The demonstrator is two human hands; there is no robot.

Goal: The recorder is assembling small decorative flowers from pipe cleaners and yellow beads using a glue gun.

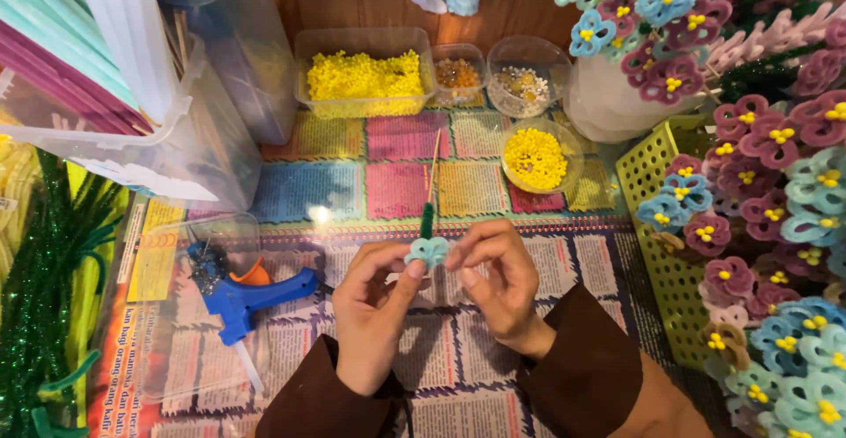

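where the printed mat (pixel 493 403) begins at nine o'clock: green pipe cleaners (pixel 40 315), then a blue glue gun (pixel 242 301) lying on a clear lid. centre: left hand (pixel 374 310), thumb and fingers pinched shut on a pale teal flower (pixel 429 250); right hand (pixel 498 275) pinched on the same flower from three o'clock, both equally near. the flower's stick (pixel 431 178), green-wrapped at its base, runs with its long axis toward twelve o'clock, away from both grips. beyond it, tubs of yellow beads (pixel 364 78). far right, at three o'clock: yellow basket (pixel 648 169) holding finished flowers (pixel 775 226).
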